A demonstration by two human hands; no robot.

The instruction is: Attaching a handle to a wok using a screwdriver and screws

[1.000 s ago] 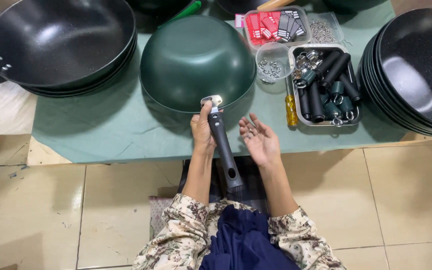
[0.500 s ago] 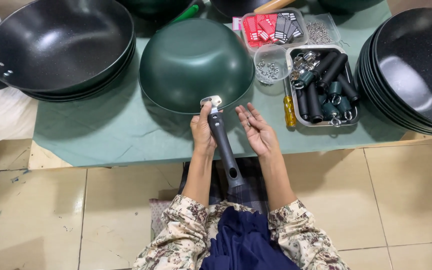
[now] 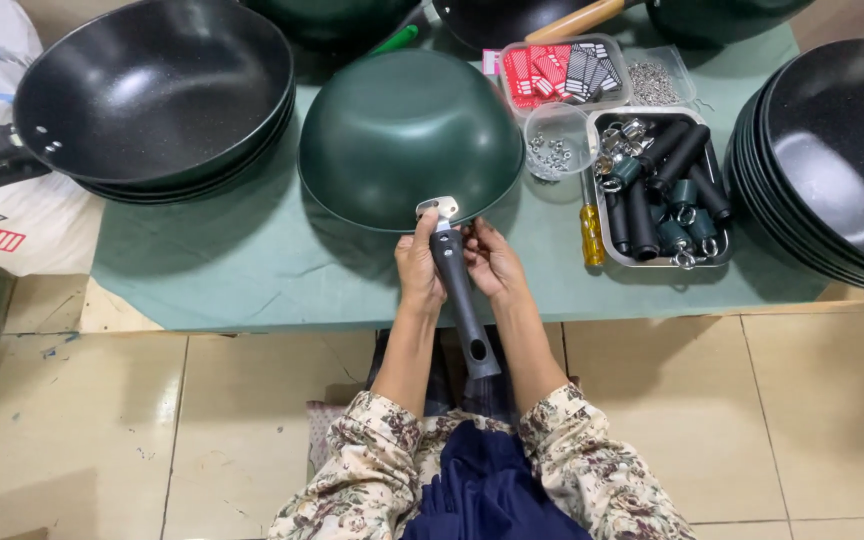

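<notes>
Handle (image 3: 460, 300), black, long: sits between my two hands, metal bracket end touching rim of upturned green wok (image 3: 407, 135), free end overhanging table edge (image 3: 252, 315). Left hand (image 3: 419, 268): fingers closed round handle's upper part. Right hand (image 3: 492, 262): fingers curled against handle's other side, touching it. Green wok: dome up on green cloth. Black wok stack (image 3: 152, 90) well left. Parts tray (image 3: 657, 185) and yellow screwdriver (image 3: 589, 228) just right. Bare cloth strip left of my hands.

Handle tray (image 3: 664, 262) right of upturned wok (image 3: 407, 135), pan stacks flanking.
</notes>
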